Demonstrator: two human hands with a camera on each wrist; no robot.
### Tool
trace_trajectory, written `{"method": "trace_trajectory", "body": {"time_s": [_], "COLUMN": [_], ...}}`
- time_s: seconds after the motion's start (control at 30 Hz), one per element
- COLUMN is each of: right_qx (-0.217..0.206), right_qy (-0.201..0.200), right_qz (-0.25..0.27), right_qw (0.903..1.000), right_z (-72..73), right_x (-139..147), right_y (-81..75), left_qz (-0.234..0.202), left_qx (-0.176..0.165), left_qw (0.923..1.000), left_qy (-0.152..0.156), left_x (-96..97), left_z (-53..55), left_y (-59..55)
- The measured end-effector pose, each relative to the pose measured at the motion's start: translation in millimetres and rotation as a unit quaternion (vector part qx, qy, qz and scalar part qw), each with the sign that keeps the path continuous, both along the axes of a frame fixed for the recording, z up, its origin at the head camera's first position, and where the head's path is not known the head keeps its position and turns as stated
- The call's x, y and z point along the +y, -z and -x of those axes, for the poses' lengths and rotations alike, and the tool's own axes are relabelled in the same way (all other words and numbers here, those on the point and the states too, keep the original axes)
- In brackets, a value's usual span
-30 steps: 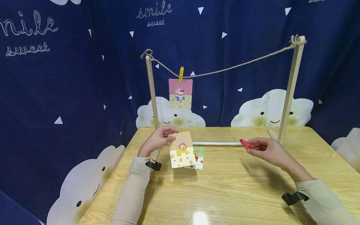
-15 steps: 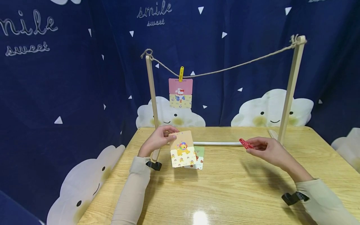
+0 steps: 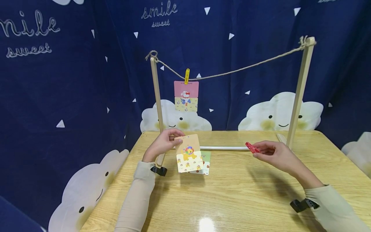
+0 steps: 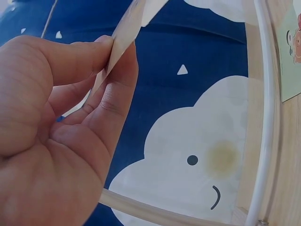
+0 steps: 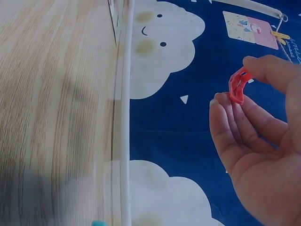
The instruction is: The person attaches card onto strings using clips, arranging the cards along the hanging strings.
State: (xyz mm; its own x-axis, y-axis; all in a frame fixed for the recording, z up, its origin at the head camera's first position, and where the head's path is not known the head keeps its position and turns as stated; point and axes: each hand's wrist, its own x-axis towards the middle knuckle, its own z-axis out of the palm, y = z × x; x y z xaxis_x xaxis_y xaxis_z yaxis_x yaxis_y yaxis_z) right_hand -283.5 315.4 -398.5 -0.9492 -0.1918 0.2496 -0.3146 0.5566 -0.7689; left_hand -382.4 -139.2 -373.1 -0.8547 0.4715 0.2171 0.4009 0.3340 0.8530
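Note:
My left hand (image 3: 163,144) pinches a lion card (image 3: 189,153) by its upper left corner, thumb in front and fingers behind. In the left wrist view that card (image 4: 123,40) shows nearly edge-on between thumb and fingers. Partly behind it in the head view, a green and white card (image 3: 206,161) lies on the table. My right hand (image 3: 276,155) holds a red clothespin (image 3: 252,147) between thumb and fingertips, to the right of the cards. Up on the rope (image 3: 240,69), a yellow clothespin (image 3: 187,76) holds a pink and yellow rabbit card (image 3: 186,96).
Two wooden posts, one on the left (image 3: 156,93) and one on the right (image 3: 300,93), carry the sagging rope. Low between them runs a white rod (image 3: 224,148). Behind the wooden table (image 3: 232,199) hangs a blue curtain (image 3: 217,38) with clouds.
The lion card has shifted very slightly right and up in my left hand. The red clothespin has moved a touch left and up with my right fingers.

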Motion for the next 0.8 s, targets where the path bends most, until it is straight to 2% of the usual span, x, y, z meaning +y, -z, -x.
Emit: {"method": "trace_trajectory", "body": {"time_s": [0.3, 0.6, 0.8], "right_qx": [0.002, 0.005, 0.02], "right_qy": [-0.001, -0.006, -0.014], "right_qz": [0.001, 0.009, 0.017], "right_qw": [1.0, 0.9999, 0.9996], "right_z": [-2.9, -5.9, -8.1], "right_x": [-2.4, -5.3, -8.0], "right_y": [-3.4, -8.2, -10.1], "left_qz": [-0.008, -0.013, -0.009], "left_qx": [-0.004, 0.006, 0.011], "left_qw": [1.0, 0.9999, 0.9999], "left_qy": [-0.002, -0.001, -0.006], "left_x": [1.9, 4.0, 4.5], "left_z": [-1.9, -1.6, -2.3], "left_y": [-2.3, -3.4, -3.3]}}
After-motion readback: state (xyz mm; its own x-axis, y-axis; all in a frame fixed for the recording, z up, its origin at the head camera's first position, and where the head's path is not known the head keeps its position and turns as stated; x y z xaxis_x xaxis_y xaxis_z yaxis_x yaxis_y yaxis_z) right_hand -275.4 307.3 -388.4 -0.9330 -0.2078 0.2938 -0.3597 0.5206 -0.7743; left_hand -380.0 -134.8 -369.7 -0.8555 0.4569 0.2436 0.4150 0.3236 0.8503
